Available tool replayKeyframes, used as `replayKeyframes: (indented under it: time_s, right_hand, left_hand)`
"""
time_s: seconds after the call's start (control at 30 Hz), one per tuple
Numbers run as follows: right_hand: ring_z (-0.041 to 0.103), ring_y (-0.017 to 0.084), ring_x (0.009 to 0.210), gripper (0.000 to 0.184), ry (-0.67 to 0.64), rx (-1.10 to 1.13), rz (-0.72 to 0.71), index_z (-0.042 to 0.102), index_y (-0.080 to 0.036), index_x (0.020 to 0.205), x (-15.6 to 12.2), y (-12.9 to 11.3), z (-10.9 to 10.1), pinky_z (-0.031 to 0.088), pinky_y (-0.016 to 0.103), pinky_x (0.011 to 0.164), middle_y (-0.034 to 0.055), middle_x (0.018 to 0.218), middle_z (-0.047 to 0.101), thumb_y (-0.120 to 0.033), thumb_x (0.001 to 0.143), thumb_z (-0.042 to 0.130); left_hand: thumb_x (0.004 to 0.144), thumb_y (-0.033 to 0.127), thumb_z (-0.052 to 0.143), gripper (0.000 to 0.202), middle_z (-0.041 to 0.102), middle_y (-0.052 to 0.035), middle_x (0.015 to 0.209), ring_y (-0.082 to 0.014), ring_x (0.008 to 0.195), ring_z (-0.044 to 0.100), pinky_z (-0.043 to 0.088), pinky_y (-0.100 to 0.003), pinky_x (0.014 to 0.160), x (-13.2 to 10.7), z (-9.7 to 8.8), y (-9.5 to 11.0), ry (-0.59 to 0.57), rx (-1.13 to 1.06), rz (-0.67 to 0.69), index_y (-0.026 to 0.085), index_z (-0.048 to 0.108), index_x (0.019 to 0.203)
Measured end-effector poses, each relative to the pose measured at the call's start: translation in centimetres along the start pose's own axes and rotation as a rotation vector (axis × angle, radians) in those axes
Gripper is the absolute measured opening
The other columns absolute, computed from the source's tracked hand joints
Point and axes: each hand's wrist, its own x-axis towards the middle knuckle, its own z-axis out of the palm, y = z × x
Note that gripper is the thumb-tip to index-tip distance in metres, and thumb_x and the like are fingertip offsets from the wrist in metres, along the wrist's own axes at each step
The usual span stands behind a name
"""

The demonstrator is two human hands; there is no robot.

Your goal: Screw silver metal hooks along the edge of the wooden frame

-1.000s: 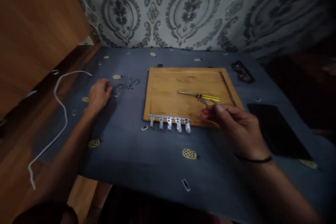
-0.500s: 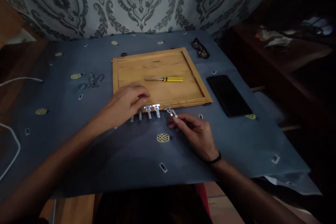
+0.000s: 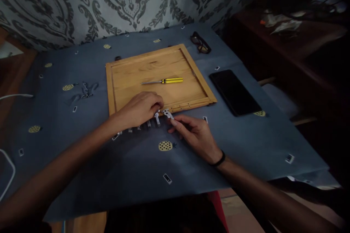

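Observation:
A wooden framed board [image 3: 147, 96] lies on the cloth-covered table, with a yellow-handled screwdriver [image 3: 162, 81] resting on it. Several small silver metal hooks [image 3: 157, 119] line the board's near edge. My right hand [image 3: 194, 133], with a dark band at its wrist, pinches another metal hook [image 3: 168, 114] by its lower end beside that edge. Over the board's near edge is my left hand [image 3: 140, 107], its thumb and fingers closed together by the row of hooks. Whatever sits between those fingertips is too small to make out.
A black phone [image 3: 234, 92] lies right of the board, and folded glasses [image 3: 201, 43] rest beyond it. Small tangled metal pieces [image 3: 86, 91] are on the left. White cables [image 3: 12, 174] run along the table's left side. A patterned curtain [image 3: 123, 0] hangs behind.
My left hand has moved right along the board's edge, closer to my right hand, and its fingers have closed. My right hand keeps hold of the hook. The view has shifted slightly.

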Motion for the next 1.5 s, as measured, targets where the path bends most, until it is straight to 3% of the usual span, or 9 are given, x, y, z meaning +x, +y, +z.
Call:
replayKeyframes:
  time_s: [0.2,0.5,0.73,0.9,1.03,1.2,1.5]
  right_hand:
    - [0.074,0.017,0.067,0.036,-0.031,-0.07,-0.033,0.077,-0.021,0.094,0.3,0.0,-0.1,0.057,0.027,0.07,0.0008,0.07,0.078,-0.053,0.103,0.062]
    - [0.072,0.017,0.063,0.035,-0.067,-0.088,-0.02,0.078,-0.021,0.095,0.5,-0.1,-0.1,0.053,0.027,0.066,-0.0002,0.067,0.074,-0.052,0.102,0.062]
    - [0.062,0.013,0.054,0.04,-0.098,-0.044,0.028,0.074,-0.02,0.087,0.6,0.1,-0.1,0.047,0.026,0.059,0.0001,0.067,0.072,-0.056,0.1,0.064]
    - [0.059,0.012,0.051,0.044,-0.114,-0.019,0.028,0.074,-0.02,0.082,0.8,-0.2,-0.1,0.046,0.027,0.055,0.0012,0.068,0.072,-0.057,0.101,0.06]
    - [0.059,0.013,0.052,0.052,-0.114,-0.056,-0.004,0.069,-0.021,0.074,0.9,-0.7,-0.3,0.045,0.027,0.056,-0.0008,0.057,0.064,-0.061,0.104,0.054]
    - [0.057,0.013,0.051,0.056,-0.118,-0.047,-0.024,0.067,-0.022,0.073,1.0,-1.0,-0.4,0.045,0.026,0.055,-0.0017,0.055,0.06,-0.066,0.103,0.052]
    - [0.061,0.013,0.054,0.048,-0.09,-0.077,-0.032,0.073,-0.021,0.081,0.5,-0.7,-0.8,0.05,0.026,0.057,0.0005,0.063,0.069,-0.057,0.106,0.054]
  left_hand:
    - [0.093,0.005,0.057,0.029,0.083,-0.0041,0.1,-0.0194,0.092,0.074,0.055,-0.032,0.091,0.2,0.2,-0.6,0.009,-0.076,-0.004,0.018,0.082,0.1]
    - [0.094,0.006,0.06,0.028,0.082,-0.0055,0.101,-0.0199,0.092,0.074,0.054,-0.032,0.091,0.2,0.5,-0.5,-0.019,-0.104,-0.007,0.017,0.084,0.104]
    - [0.101,0.027,0.067,0.02,0.079,-0.0076,0.109,-0.0253,0.103,0.072,0.051,-0.036,0.092,-0.4,0.3,0.2,-0.06,0.032,0.026,0.018,0.08,0.113]
    - [0.098,0.038,0.073,0.022,0.074,-0.0077,0.105,-0.0284,0.104,0.071,0.051,-0.037,0.09,-1.1,-0.1,1.7,-0.09,0.167,-0.009,0.018,0.077,0.107]
    - [0.094,0.046,0.081,0.033,0.073,-0.009,0.108,-0.032,0.109,0.07,0.052,-0.041,0.096,-1.7,0.6,2.8,-0.046,0.252,-0.02,0.018,0.076,0.11]
    - [0.099,0.041,0.076,0.029,0.072,-0.0116,0.112,-0.0347,0.115,0.068,0.052,-0.046,0.098,-2.7,2.2,3.3,0.083,0.314,-0.02,0.017,0.075,0.115]
    - [0.101,0.038,0.073,0.024,0.073,-0.0117,0.112,-0.0352,0.115,0.067,0.053,-0.048,0.095,-2.8,2.8,3.8,0.126,0.265,-0.093,0.018,0.076,0.113]
